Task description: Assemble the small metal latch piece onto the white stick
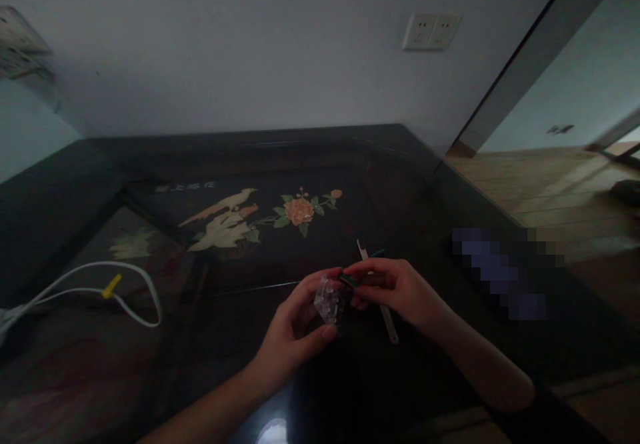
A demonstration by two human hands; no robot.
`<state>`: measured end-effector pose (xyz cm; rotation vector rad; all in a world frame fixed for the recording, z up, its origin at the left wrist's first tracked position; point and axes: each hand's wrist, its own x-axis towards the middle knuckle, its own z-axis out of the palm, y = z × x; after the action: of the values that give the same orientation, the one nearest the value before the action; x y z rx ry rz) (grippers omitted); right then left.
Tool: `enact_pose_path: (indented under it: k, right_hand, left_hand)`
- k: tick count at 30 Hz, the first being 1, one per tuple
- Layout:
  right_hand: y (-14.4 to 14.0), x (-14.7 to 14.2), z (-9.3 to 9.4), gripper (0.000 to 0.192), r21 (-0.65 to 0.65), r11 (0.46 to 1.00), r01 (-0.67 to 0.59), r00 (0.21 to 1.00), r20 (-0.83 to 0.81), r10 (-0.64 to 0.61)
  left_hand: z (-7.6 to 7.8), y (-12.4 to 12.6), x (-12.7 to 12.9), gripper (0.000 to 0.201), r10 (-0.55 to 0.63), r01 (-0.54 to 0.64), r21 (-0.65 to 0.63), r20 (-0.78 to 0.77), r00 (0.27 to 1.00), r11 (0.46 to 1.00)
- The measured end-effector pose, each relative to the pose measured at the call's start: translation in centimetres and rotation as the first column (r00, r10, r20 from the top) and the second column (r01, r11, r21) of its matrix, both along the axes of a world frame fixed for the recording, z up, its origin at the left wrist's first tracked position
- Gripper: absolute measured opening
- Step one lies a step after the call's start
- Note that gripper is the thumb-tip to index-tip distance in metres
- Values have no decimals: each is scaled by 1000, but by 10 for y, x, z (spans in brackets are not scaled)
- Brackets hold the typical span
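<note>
Between the fingers and thumb of my left hand (295, 327) is a small clear plastic piece (327, 299) with an angular, faceted shape. My right hand (400, 291) pinches a small dark green part (349, 280) against the upper right of the clear piece; whether the two are joined I cannot tell. Under my right hand lies a slim white tool (389, 326), its middle covered by the fingers. A thin green strip (379, 253) pokes out just beyond the knuckles. The dim light hides the finer details of both held parts.
The dark glossy table (400, 197) carries an inlaid bird and flower picture. A white cable (145, 277) with a yellow tie (111, 287) loops at the left. A blurred bluish object (495, 274) lies at the right edge. Wall sockets (433, 32) are behind.
</note>
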<state>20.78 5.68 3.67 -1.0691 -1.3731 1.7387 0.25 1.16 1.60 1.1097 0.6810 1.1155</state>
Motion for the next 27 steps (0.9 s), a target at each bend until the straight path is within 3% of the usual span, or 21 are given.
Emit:
enact_pose_path:
  k: [3,10,13,15,17,19,21,24,27]
  right_hand:
    - [-2,-1,0,26,37,999,-1,1000,21,0]
    - [-7,-3,3,33,163,987,11,999,46,-19]
    - [-11,-4,5,34,318,948,8,998,50,-25]
    - [-14,-5,5,32,517,855,33,995,59,-74]
    - [-17,-6,5,25,711,700,65,985,65,-157]
    - [-18,-8,4,17,831,552,72,970,71,-232]
    - [-19,-9,5,11,890,452,59,957,79,-280]
    - [-18,-9,7,8,925,378,24,959,85,-269]
    - [-18,-8,11,11,926,377,13,976,70,-205]
  left_hand:
    - [-1,1,1,39,15,-15,-22,-3,1000,1000]
    - [-4,2,3,40,57,-33,-222,102,993,975]
    - [-1,1,3,38,51,12,-270,225,973,963]
    - [2,0,3,37,33,60,-281,316,948,958]
    - [3,-1,4,35,-1,120,-285,385,923,951]
    - [2,-4,4,33,-45,186,-288,434,900,939]
    - [-1,-7,4,32,-80,240,-294,467,881,925]
    - [-5,-11,3,32,-114,296,-303,498,859,906]
    - [-5,-12,2,33,-152,343,-295,519,841,892]
